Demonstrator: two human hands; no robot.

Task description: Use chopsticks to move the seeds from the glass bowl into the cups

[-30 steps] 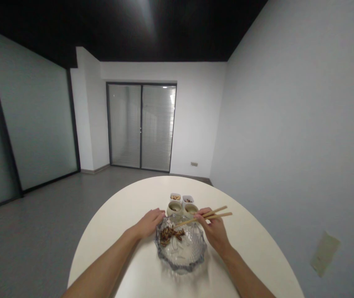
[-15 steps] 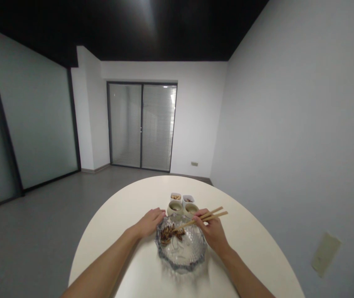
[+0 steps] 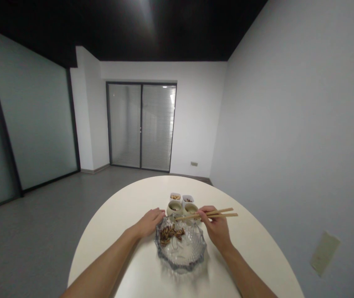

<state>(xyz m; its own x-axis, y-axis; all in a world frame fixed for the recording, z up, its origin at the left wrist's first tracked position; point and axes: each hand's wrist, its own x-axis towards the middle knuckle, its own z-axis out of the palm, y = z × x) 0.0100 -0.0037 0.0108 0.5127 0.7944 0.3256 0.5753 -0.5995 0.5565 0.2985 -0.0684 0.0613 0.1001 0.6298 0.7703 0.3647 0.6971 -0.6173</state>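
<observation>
One round white table (image 3: 127, 198) bears a clear glass bowl (image 3: 181, 266) near its middle. The left hand (image 3: 149, 222) lies at the bowl's left rim, its grip indeterminable; the right hand (image 3: 215, 227) pinches wooden chopsticks (image 3: 191, 217), tips at the far rim. Four small cups (image 3: 172, 212) stand beyond. Brown pieces (image 3: 167, 236) lie left inside the bowl.

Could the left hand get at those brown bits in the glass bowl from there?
Probably yes: the left hand is at the rim of the glass bowl, the brown bits lie on that side, and no lid covers them. Only the rim stands between.
</observation>
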